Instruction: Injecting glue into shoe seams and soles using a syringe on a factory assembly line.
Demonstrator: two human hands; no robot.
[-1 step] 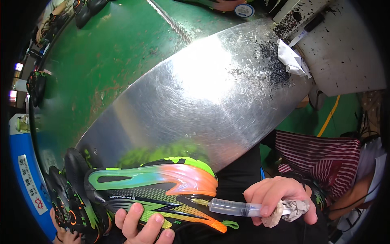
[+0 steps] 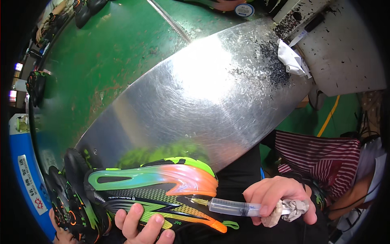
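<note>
A sneaker (image 2: 162, 195) lies on its side at the near edge of the metal sheet, its sole edge fading from green to orange. Across the patterned upper, my left hand (image 2: 142, 227) closes round the shoe from below with its fingertips on it. In my right hand (image 2: 280, 199) is a clear syringe (image 2: 233, 207), held level. Its yellowish needle tip points left and meets the upper just below the orange sole part. Crumpled, stained tissue (image 2: 294, 209) is bunched between my right fingers at the plunger end. How much liquid the barrel holds is hard to tell.
A scratched metal sheet (image 2: 162, 110) covers part of the green work surface (image 2: 101, 53). Black smears, a white cloth (image 2: 290, 59) and a brush-like tool (image 2: 306, 30) are at the far right. More shoes (image 2: 73, 195) stand at the left. A person in a striped garment (image 2: 321, 158) is at right.
</note>
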